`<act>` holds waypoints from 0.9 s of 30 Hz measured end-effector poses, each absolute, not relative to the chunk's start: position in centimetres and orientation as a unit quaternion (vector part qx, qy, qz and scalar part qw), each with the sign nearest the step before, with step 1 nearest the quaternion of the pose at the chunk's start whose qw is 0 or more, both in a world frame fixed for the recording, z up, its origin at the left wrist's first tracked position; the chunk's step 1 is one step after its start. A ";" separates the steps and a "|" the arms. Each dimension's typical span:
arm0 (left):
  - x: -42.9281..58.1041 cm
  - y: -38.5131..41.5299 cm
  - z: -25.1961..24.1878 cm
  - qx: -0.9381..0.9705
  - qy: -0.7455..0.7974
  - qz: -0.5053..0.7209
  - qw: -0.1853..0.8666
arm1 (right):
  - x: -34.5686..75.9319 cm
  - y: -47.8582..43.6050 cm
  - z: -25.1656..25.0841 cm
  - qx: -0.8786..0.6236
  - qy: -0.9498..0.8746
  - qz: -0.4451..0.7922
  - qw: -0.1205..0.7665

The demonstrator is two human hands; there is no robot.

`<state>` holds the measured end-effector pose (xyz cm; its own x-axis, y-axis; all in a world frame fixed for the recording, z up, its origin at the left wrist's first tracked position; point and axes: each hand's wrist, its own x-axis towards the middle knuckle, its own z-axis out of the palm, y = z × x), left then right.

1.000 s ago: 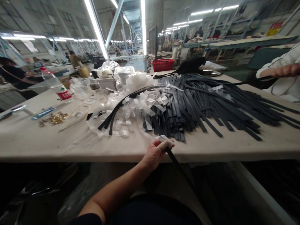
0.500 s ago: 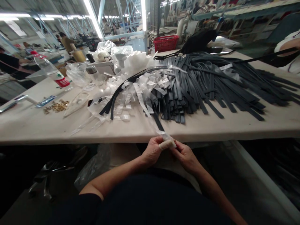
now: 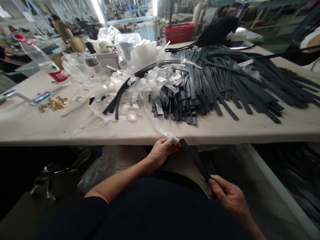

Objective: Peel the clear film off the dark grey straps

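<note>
My left hand (image 3: 160, 152), its thumb wrapped in pale tape, pinches a translucent white strip (image 3: 160, 127) at the table's front edge. That strip trails back toward the heap on the table. Lower and to the right, my right hand (image 3: 228, 193) is closed on a flat dark strap (image 3: 195, 160). The strap slants up to the left, and its far end lies at my left fingertips. Whether that end touches them I cannot tell. Behind, a big pile of dark straps (image 3: 205, 83) spreads over the table, with crumpled white strips (image 3: 162, 78) at its left side.
On the table (image 3: 140, 135) at left are a plastic bottle (image 3: 42, 60), a glass jar (image 3: 96, 68), small gold-coloured metal pieces (image 3: 56, 103) and clear bags (image 3: 76, 68). A red basket (image 3: 179, 32) stands behind. At far right, a person's arm (image 3: 312, 43) is partly visible.
My right hand has moved down and right, drawing the dark strap away from my left hand. My left hand keeps the white strip. The view has tilted slightly down.
</note>
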<state>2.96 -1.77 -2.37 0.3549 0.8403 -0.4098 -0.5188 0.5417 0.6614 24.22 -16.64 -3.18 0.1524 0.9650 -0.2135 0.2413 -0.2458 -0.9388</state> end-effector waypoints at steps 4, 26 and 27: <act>3.0 -1.8 -2.6 0.211 0.381 0.429 0.791 | 23.7 -16.5 -3.8 -0.648 -0.514 0.406 0.389; 3.0 -1.8 -3.0 0.189 0.388 0.406 0.806 | 23.4 -17.5 -3.7 -0.641 -0.530 0.369 0.415; 3.0 -1.8 -3.1 0.185 0.388 0.408 0.806 | 23.4 -17.5 -3.8 -0.642 -0.536 0.365 0.409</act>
